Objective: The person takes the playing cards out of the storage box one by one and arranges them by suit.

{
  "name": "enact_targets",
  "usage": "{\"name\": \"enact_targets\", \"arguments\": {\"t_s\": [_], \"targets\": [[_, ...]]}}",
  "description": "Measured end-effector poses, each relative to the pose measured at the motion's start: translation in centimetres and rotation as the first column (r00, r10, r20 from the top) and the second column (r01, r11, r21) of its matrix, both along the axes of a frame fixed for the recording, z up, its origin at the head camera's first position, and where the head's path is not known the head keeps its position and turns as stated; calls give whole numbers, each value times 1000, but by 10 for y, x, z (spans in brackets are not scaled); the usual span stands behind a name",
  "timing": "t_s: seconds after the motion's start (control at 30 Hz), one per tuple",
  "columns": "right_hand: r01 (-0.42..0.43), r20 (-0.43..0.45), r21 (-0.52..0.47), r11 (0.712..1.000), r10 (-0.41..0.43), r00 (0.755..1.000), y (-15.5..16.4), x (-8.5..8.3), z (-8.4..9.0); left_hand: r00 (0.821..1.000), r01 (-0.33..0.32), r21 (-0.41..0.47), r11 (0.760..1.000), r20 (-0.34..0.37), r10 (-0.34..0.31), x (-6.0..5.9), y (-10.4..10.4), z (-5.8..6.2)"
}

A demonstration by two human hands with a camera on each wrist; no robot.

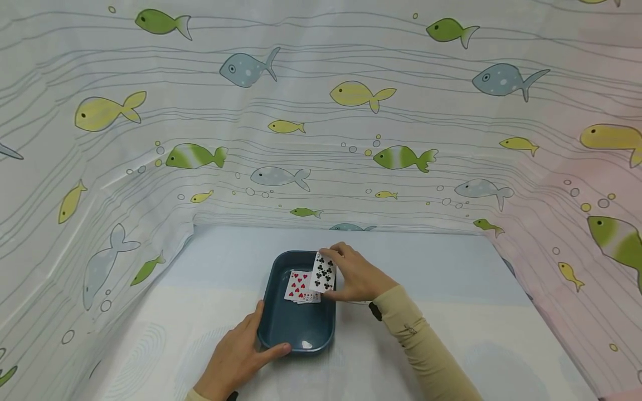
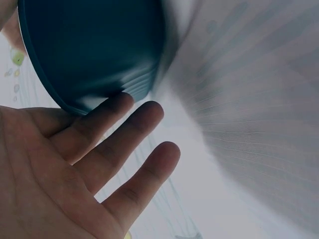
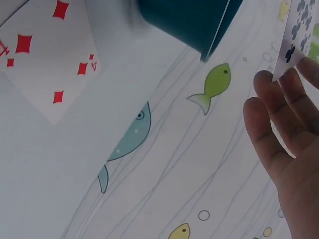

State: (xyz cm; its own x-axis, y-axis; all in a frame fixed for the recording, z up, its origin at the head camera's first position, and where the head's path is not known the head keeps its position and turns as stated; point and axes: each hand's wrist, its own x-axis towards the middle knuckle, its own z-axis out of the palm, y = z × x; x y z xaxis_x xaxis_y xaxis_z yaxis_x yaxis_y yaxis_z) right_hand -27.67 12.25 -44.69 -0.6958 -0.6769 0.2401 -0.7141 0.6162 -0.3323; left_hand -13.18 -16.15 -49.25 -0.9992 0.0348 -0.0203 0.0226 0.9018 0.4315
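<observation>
A dark blue plastic tray [image 1: 300, 334] stands on the table, with a small pile of playing cards [image 1: 297, 285] lying inside, a red heart card on top. My right hand [image 1: 358, 275] pinches a playing card with black clubs [image 1: 322, 273] over the tray's right side. In the right wrist view the club card [image 3: 294, 37] appears edge-on at the upper right. My left hand [image 1: 241, 348] rests against the tray's near left corner, its thumb at the near rim. The left wrist view shows nearly straight, spread fingers [image 2: 144, 179] beside the tray wall [image 2: 99, 50].
Another playing card, the four of diamonds [image 3: 50, 59], lies on the table right of the tray, mostly hidden under my right wrist in the head view. A pale cloth [image 1: 426, 267] covers the table. A fish-patterned curtain [image 1: 321, 150] surrounds its back and sides.
</observation>
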Motion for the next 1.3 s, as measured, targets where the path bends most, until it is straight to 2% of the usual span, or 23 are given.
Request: {"name": "enact_targets", "arguments": {"t_s": [0.23,0.43,0.6,0.87,1.17,1.3], "targets": [[33,23,24,999,-33,999,24,-1,-4,999,18,26,999,-29,-18,1,-2,-2],[76,33,62,995,-78,996,44,-2,-17,999,18,30,999,-27,-17,2,-2,-2],[85,50,68,994,-88,995,60,0,-28,999,24,35,999,-29,-23,2,-2,0],[78,69,132,988,-87,994,84,-3,-43,999,25,43,999,-24,-24,1,-4,-1],[153,150,193,969,-183,971,104,-8,-48,1000,21,39,999,-17,-20,0,-3,-2],[174,145,214,961,-208,967,110,-9,-50,1000,18,40,999,-14,-17,0,-3,-3]]}}
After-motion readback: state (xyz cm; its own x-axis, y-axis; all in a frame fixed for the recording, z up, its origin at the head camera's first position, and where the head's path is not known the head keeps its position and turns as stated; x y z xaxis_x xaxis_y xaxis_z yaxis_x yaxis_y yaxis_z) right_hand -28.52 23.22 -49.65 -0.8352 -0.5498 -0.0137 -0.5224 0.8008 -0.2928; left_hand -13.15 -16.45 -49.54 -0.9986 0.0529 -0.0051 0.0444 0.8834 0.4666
